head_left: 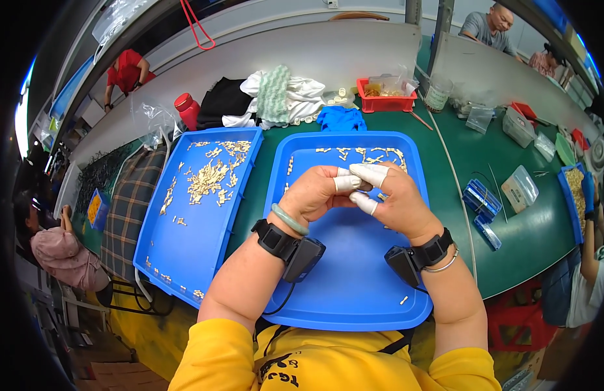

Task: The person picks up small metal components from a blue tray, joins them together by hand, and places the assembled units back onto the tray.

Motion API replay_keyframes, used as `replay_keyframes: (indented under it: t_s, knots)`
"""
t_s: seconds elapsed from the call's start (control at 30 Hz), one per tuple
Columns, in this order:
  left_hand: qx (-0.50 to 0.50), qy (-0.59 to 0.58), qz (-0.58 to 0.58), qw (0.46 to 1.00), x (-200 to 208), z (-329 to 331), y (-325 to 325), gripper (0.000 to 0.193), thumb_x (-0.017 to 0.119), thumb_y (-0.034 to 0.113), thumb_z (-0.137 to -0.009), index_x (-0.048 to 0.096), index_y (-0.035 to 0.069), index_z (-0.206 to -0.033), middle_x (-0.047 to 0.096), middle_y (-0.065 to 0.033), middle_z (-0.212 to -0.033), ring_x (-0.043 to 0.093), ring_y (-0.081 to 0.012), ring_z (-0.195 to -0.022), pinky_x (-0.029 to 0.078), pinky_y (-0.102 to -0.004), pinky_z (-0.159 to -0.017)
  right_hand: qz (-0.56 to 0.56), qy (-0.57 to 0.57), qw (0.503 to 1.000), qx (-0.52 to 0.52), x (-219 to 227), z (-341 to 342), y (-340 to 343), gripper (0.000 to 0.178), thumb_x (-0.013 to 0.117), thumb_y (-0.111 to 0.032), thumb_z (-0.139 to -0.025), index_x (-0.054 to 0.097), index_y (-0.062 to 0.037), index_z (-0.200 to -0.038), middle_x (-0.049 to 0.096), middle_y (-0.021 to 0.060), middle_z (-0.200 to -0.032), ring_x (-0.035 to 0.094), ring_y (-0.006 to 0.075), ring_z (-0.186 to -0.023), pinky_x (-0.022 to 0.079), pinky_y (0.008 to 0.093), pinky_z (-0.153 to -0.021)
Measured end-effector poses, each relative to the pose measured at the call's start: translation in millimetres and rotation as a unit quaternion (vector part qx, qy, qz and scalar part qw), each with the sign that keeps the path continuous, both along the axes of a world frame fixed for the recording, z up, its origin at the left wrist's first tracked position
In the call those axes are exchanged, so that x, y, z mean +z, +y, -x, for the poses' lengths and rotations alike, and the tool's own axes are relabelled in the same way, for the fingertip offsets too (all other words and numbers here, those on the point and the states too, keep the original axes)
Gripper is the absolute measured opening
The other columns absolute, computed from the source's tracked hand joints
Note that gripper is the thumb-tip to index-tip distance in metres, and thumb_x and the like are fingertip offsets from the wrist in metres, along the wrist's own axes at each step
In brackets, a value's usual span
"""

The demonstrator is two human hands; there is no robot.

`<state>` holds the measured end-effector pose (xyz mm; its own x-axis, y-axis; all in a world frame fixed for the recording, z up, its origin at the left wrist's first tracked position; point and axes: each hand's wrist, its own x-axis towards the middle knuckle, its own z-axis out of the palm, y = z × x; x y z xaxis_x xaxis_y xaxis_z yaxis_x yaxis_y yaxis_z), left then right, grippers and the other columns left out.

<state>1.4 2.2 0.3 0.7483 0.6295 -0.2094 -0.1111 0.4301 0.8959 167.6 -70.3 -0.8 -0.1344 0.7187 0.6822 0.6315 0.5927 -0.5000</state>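
Over the far half of a blue tray (354, 287), my two hands meet with their fingertips together. White finger cots cover several of the fingertips. My left hand (313, 194) is closed in a pinch, and my right hand (401, 201) pinches against it from the other side. Whatever lies between the fingertips is hidden or too small to name. Small gold-coloured metal pieces (373, 154) lie along the tray's far edge, partly behind my hands. One single piece (404, 300) rests near the tray's front right corner.
To the left, a second blue tray (207, 244) holds a heap of similar small pieces (207, 181). Behind stand a red bottle (186, 111), piled cloths (274, 94) and a red bin (388, 102). A cable (459, 189) and blue cases (481, 201) lie rightward. Other people sit nearby.
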Motion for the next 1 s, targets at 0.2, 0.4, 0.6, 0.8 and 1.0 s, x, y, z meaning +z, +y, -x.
replay_keyframes:
  t_s: [0.2,0.4,0.6,0.8,1.0]
  knots:
    - [-0.050,-0.005,0.006,0.999,2,1,-1,0.022,0.062,0.013,-0.085,0.063,0.001,-0.103,0.064,-0.0070,-0.097,0.062,-0.0163,-0.088,0.051,-0.0313,-0.082,-0.025,-0.043,0.999,-0.001,2,-4,0,0.042,0.076,-0.007,-0.060,0.066,-0.0073,-0.101,0.066,0.0089,-0.092,0.061,0.0250,-0.083,0.049,0.0332,-0.074]
    - [-0.083,-0.017,0.005,0.996,4,2,-5,0.019,0.064,0.013,-0.083,0.066,0.003,-0.099,0.065,-0.0063,-0.096,0.061,-0.0157,-0.090,0.051,-0.0314,-0.082,-0.045,-0.048,0.998,0.002,4,-4,-2,0.046,0.076,-0.006,-0.058,0.065,-0.0077,-0.103,0.065,0.0096,-0.093,0.060,0.0257,-0.085,0.049,0.0334,-0.075]
    - [0.071,0.064,-0.432,0.897,2,-5,-14,0.015,0.068,0.009,-0.077,0.069,0.007,-0.092,0.065,-0.0063,-0.098,0.060,-0.0191,-0.095,0.050,-0.0358,-0.083,-0.025,-0.024,0.999,-0.032,5,-2,0,0.055,0.074,-0.005,-0.060,0.060,-0.0056,-0.113,0.063,0.0116,-0.102,0.059,0.0281,-0.090,0.048,0.0349,-0.080]
    - [0.115,0.027,-0.684,0.720,8,-6,-15,0.021,0.072,0.008,-0.071,0.070,0.012,-0.092,0.065,-0.0049,-0.101,0.061,-0.0203,-0.096,0.040,-0.0423,-0.097,-0.045,-0.017,0.998,-0.049,-2,-7,2,0.063,0.074,-0.005,-0.061,0.054,-0.0047,-0.121,0.061,0.0125,-0.109,0.057,0.0300,-0.099,0.046,0.0362,-0.087]
    - [0.116,0.020,-0.664,0.738,4,-4,-16,0.022,0.072,0.009,-0.071,0.070,0.012,-0.094,0.066,-0.0042,-0.102,0.060,-0.0196,-0.099,0.034,-0.0444,-0.102,-0.028,-0.018,0.998,-0.057,-2,-6,1,0.065,0.073,-0.006,-0.063,0.051,-0.0053,-0.124,0.059,0.0129,-0.111,0.055,0.0302,-0.102,0.044,0.0366,-0.091]
